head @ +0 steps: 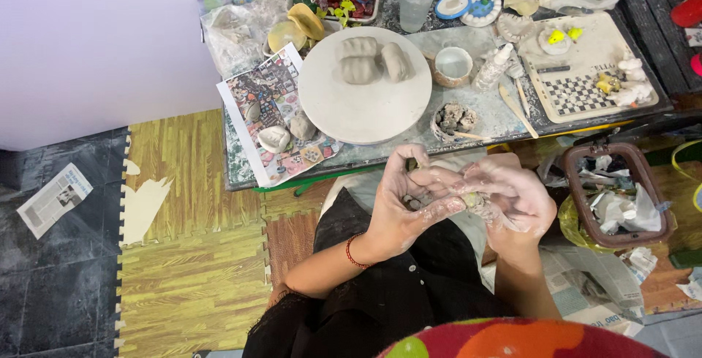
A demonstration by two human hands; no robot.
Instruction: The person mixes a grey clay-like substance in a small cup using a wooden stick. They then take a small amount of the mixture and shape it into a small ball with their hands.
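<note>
Both hands meet over the lap, just off the 6 o'clock edge of the low grey work surface [380, 155]. Left hand [409, 204], red thread bracelet on the wrist, cups from below; right hand [512, 201] wraps over from the 3 o'clock side. Each grip is closed around the same small lump of wet grey clay [474, 198], fingers curled and overlapping, only a sliver of the lump showing between them. Held off the surface probably so it can be turned and pressed from all sides; both palms are slip-coated.

Round pale grey turntable disc [364, 84] sits dead centre within reach, carrying three fat grey clay rolls [373, 59] at its 12 o'clock, likely parked as stock. Small ceramic water bowl [453, 65] at the disc's 3 o'clock, shallow dish of clay scraps [453, 120] at 4 o'clock: wetting and offcuts kept close. Colourful printed paper sheet [274, 113] at 9 o'clock holds small shaped pieces, probably to stop sticking. Brown-rimmed waste bin [616, 193] stands on the floor at the person's 3 o'clock.
</note>
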